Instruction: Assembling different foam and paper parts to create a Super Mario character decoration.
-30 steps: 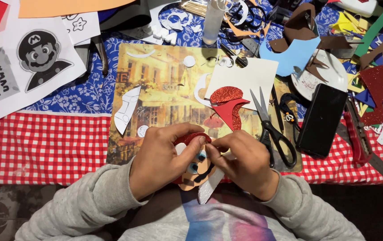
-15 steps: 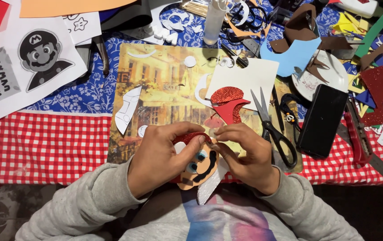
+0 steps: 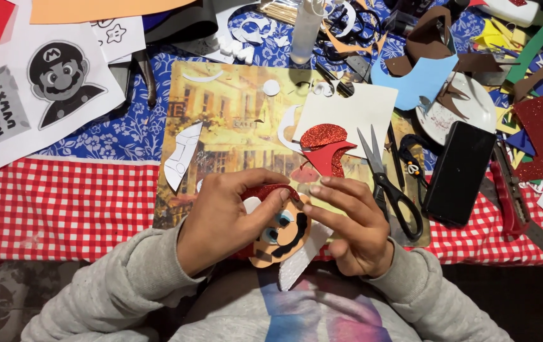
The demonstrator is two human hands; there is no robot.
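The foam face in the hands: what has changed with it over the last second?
Both hands still hold the foam face, but more of it shows now: the left hand has drawn its fingers back off the eyes and moustache, and the right hand sits slightly lower. The scissors, the phone and the red glitter piece have not moved.

Foam face cutout [image 3: 281, 231] now more exposed, tilted toward 1 o'clock. Left hand [image 3: 220, 218] fingers shifted off face toward 12 o'clock edge. Right hand [image 3: 353, 225] fingertips opened slightly, pressing at 2 o'clock rim.
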